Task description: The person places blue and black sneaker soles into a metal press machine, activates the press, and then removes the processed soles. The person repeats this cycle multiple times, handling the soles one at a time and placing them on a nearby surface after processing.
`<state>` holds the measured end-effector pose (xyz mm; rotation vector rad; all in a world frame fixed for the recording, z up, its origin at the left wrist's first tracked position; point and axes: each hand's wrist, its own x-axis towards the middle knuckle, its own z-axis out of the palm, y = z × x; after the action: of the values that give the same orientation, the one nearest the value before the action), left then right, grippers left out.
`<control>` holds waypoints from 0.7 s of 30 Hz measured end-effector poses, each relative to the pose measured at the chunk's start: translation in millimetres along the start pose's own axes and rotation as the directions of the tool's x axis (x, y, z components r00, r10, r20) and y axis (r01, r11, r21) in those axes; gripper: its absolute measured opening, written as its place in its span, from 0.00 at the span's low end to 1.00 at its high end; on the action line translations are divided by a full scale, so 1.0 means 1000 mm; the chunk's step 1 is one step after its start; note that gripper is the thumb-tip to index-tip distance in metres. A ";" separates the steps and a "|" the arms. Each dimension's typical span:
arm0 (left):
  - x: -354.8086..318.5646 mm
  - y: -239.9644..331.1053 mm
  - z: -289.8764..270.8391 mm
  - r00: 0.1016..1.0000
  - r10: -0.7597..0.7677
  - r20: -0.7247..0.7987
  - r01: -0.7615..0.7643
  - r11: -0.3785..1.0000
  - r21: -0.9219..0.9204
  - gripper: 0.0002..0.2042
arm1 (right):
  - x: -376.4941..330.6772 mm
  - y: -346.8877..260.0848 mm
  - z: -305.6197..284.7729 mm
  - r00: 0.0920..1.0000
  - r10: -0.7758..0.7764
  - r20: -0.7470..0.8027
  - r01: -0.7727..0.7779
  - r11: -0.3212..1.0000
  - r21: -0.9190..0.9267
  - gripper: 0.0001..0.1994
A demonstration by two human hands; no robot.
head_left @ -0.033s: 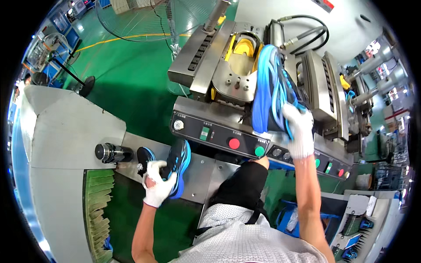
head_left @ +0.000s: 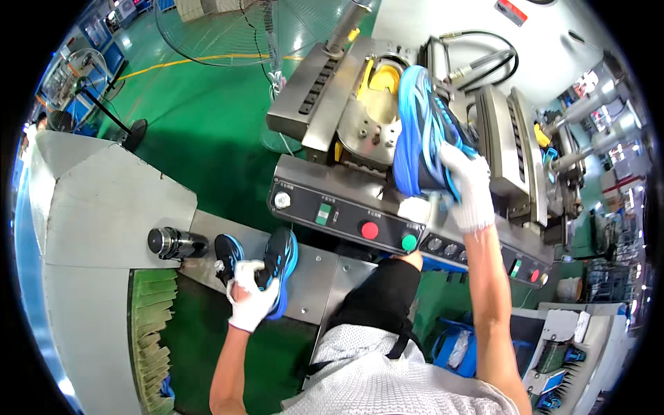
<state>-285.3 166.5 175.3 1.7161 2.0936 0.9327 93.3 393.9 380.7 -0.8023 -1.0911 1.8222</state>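
Note:
My left hand (head_left: 250, 299), in a white glove, grips a black and blue shoe (head_left: 280, 266) that rests on a steel shelf (head_left: 325, 277). A second black and blue shoe (head_left: 227, 253) lies just to its left on the same shelf. My right hand (head_left: 469, 185), also gloved, holds a blue-soled shoe (head_left: 418, 131) sole-out against the steel press machine (head_left: 360, 131). Below that shoe runs the machine's black control panel (head_left: 346, 218) with a red button and a green button.
A black cylinder (head_left: 176, 243) lies on the shelf left of the shoes. A grey metal hood (head_left: 104, 207) and a green conveyor (head_left: 149, 325) sit at the left. A floor fan (head_left: 228, 34) stands on the green floor. Bins with shoes (head_left: 560, 360) are at lower right.

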 end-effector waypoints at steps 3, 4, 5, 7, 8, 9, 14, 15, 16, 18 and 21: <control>-0.027 -0.034 0.034 0.992 -0.089 0.095 0.077 0.990 0.122 0.22 | 0.141 -0.018 0.027 0.905 0.001 -0.424 -0.146 0.940 -0.310 0.05; -0.030 -0.030 0.036 0.983 -0.108 0.145 0.074 0.972 0.225 0.23 | 0.181 -0.010 0.018 0.928 -0.053 -0.370 -0.061 0.955 -0.291 0.04; -0.032 -0.031 0.039 0.986 -0.104 0.131 0.076 0.976 0.203 0.23 | 0.229 -0.008 -0.025 0.909 0.039 -0.415 -0.203 0.911 -0.360 0.04; -0.033 -0.039 0.043 0.989 -0.095 0.111 0.081 0.989 0.125 0.23 | 0.301 0.006 -0.062 0.954 0.065 -0.293 -0.271 0.603 -0.751 0.06; -0.031 -0.037 0.043 0.982 -0.112 0.152 0.094 0.988 0.119 0.23 | 0.324 0.013 -0.081 0.971 0.060 -0.230 -0.232 0.036 -0.972 0.09; -0.032 -0.040 0.048 0.988 -0.061 0.141 0.048 0.995 0.091 0.23 | 0.343 0.038 -0.106 0.975 -0.028 -0.220 -0.219 -0.260 -0.940 0.11; -0.035 -0.057 0.046 0.987 -0.014 0.160 0.023 0.998 -0.055 0.21 | 0.375 0.088 -0.057 0.968 0.070 -0.242 -0.124 -0.703 -0.700 0.20; -0.037 -0.061 0.048 0.993 0.037 0.114 -0.031 0.998 -0.053 0.20 | 0.370 0.096 -0.051 0.934 -0.140 -0.329 -0.357 -0.394 -0.847 0.21; -0.037 -0.058 0.046 0.988 0.003 0.156 0.004 0.999 -0.047 0.20 | 0.364 0.093 -0.045 0.824 -0.322 -0.467 -0.491 0.007 -0.871 0.21; -0.027 -0.055 0.061 0.987 0.042 0.156 -0.025 0.993 -0.112 0.19 | 0.367 0.080 -0.088 0.870 -0.337 -0.360 -0.444 -0.215 -0.870 0.23; -0.022 -0.047 0.070 0.982 -0.099 0.163 0.118 0.987 -0.107 0.19 | 0.341 0.060 -0.073 0.921 -0.219 -0.322 -0.341 -0.052 -0.939 0.30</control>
<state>-275.0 162.7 88.5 1.5476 1.9696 0.8414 -15.2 709.0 262.6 -2.0069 -2.1258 0.3638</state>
